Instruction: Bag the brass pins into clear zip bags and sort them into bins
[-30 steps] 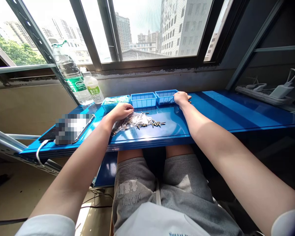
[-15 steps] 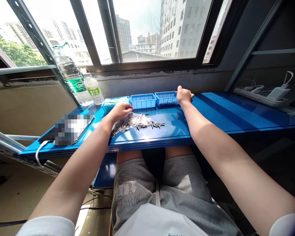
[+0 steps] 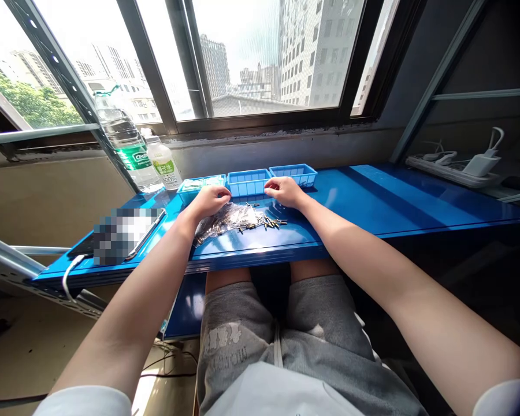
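Observation:
My left hand (image 3: 211, 200) is over the left end of a clear plastic bag (image 3: 238, 214), just in front of the left blue bin (image 3: 186, 189). Its fingers are curled together, and whatever they may hold is too small or hidden. From the bag, small slim brass-and-dark metal pieces (image 3: 268, 222) spill onto the blue table. My right hand (image 3: 285, 192) hovers in front of the middle blue bin (image 3: 248, 184) and the right blue bin (image 3: 301, 173). Thumb and fingers are bent in toward each other there; I cannot make out anything between them.
A large water bottle (image 3: 127, 147) and a smaller white bottle (image 3: 164, 164) stand at the back left. A phone-like device (image 3: 149, 234) with a white cable (image 3: 69, 274) lies near the left edge. Further right, a power strip (image 3: 455, 170) holds a white charger (image 3: 481, 163).
My right hand has come left and nearer, from the right bin's outer side to in front of the bins. My left hand has barely moved.

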Motion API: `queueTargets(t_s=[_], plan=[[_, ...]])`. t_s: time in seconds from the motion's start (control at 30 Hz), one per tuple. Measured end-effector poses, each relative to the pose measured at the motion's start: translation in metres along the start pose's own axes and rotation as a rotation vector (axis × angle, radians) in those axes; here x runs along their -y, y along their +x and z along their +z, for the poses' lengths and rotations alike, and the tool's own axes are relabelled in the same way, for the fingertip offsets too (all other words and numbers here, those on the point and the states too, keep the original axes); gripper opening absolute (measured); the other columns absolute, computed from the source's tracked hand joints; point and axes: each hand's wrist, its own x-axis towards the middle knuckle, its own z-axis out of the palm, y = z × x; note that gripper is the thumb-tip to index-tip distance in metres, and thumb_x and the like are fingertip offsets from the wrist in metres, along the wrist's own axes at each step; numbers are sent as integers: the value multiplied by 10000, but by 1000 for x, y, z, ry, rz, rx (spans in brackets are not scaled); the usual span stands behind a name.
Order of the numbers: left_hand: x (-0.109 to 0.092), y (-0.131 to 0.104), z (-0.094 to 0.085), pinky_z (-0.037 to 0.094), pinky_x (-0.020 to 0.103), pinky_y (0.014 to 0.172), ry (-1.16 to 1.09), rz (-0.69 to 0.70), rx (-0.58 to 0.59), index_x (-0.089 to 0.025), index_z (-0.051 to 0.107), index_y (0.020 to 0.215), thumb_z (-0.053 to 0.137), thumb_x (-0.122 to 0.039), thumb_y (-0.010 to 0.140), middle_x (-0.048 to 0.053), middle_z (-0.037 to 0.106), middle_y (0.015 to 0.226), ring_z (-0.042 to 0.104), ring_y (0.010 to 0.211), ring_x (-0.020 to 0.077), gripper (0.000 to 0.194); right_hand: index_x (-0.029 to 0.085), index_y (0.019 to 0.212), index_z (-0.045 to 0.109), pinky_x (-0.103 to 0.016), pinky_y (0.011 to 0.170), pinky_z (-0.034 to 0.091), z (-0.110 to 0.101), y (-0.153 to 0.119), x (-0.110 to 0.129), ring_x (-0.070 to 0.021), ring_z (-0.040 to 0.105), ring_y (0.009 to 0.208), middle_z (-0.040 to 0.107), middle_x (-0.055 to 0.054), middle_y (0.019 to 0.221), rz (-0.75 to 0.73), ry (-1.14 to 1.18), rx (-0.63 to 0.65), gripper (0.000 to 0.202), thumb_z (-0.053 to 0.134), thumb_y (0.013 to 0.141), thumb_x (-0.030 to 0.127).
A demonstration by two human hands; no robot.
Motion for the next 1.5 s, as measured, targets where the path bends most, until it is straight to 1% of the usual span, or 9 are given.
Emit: queueTargets(t_s=[0.17, 0.27, 0.53, 0.67, 0.77, 0.9, 1.17, 1.4, 1.5], plan=[[-2, 0, -1, 495, 306, 846, 29, 4, 31, -161, 745, 864, 503, -327, 758, 73, 744, 926, 664, 885, 222, 312, 147, 1114, 725, -290, 909, 472, 14, -7, 12, -214, 635, 1020, 704, -105, 1116, -138, -167, 197, 309, 611, 868, 295], [-3, -1, -1, 499, 303, 844, 32, -2, 44, -161, 747, 870, 504, -332, 760, 72, 744, 925, 664, 880, 221, 317, 176, 1119, 741, -291, 927, 466, 18, -8, 14, -228, 618, 1060, 683, -105, 1155, -175, -223, 246, 321, 599, 889, 349], [-6, -1, -2, 501, 287, 838, 43, -12, 54, -165, 750, 858, 502, -317, 758, 65, 745, 913, 664, 877, 209, 308, 199, 986, 791, -260, 856, 479, 19, -8, 15, -197, 644, 948, 703, -81, 1032, -174, -235, 223, 225, 602, 889, 274], [-5, -1, -1, 506, 285, 828, 38, -10, 55, -167, 754, 866, 510, -324, 756, 63, 744, 912, 664, 870, 212, 311, 183, 1081, 759, -256, 909, 470, 22, -7, 12, -196, 638, 1008, 708, -81, 1094, -164, -204, 202, 270, 561, 898, 203], [-4, -1, 0, 508, 280, 822, 18, -16, 66, -169, 754, 888, 515, -322, 753, 61, 744, 925, 662, 876, 209, 315, 178, 1156, 726, -267, 923, 465, 24, -6, 12, -206, 625, 1050, 700, -86, 1125, -186, -185, 213, 308, 549, 907, 222], [-4, 0, 1, 503, 278, 835, 7, -8, 93, -166, 750, 879, 520, -313, 743, 59, 741, 929, 657, 875, 202, 306, 186, 1022, 775, -256, 860, 475, 24, -7, 14, -199, 636, 977, 699, -82, 1047, -209, -204, 236, 241, 589, 889, 262], [-8, -2, -1, 502, 275, 812, -2, -20, 104, -168, 747, 870, 525, -337, 734, 54, 735, 902, 648, 846, 197, 310, 155, 861, 738, -259, 808, 461, 25, -4, 10, -185, 629, 872, 706, -76, 940, -196, -215, 205, 153, 587, 863, 175], [-10, -2, -2, 510, 280, 807, 7, -20, 107, -170, 752, 873, 528, -336, 742, 59, 737, 898, 650, 837, 200, 308, 143, 1157, 635, -262, 819, 473, 20, -7, 14, -197, 634, 968, 692, -114, 1127, -168, -173, 190, 293, 477, 910, 122], [-11, -2, -3, 513, 282, 824, 4, -27, 103, -176, 756, 877, 538, -338, 743, 58, 741, 908, 657, 852, 205, 303, 161, 1171, 638, -255, 820, 467, 18, -8, 15, -182, 631, 951, 692, -93, 1130, -181, -148, 213, 317, 447, 920, 127]])
